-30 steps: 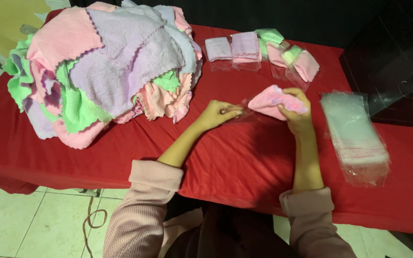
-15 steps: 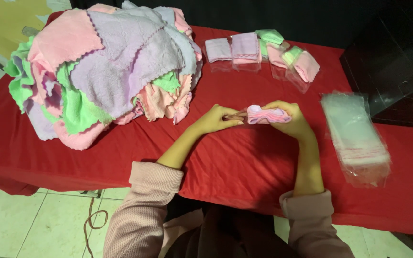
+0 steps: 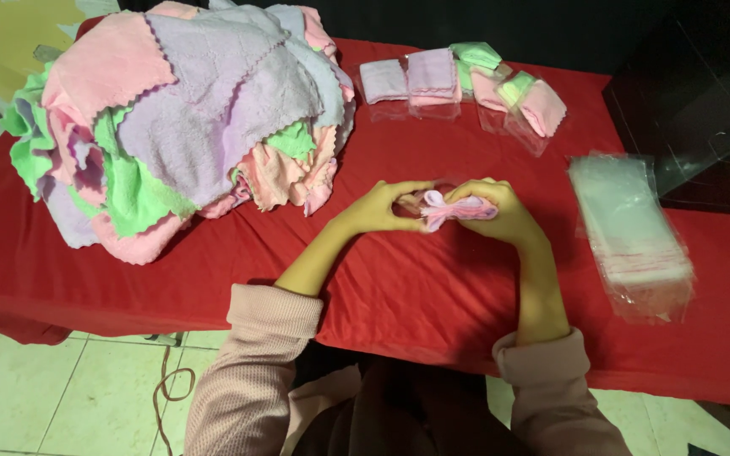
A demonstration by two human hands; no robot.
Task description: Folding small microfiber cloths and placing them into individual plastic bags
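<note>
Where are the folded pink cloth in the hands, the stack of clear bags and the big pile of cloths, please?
folded pink cloth (image 3: 456,209), head view, on its rolled middle between the hands.
stack of clear bags (image 3: 627,224), head view, on the top bag's middle.
pile of cloths (image 3: 204,110), head view, on a lilac cloth on top.

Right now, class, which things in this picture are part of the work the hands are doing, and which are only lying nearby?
In hand:
left hand
right hand
folded pink cloth, held between both hands

Lying nearby:
heap of loose cloths
row of packed cloths
stack of clear bags
red tablecloth
</note>
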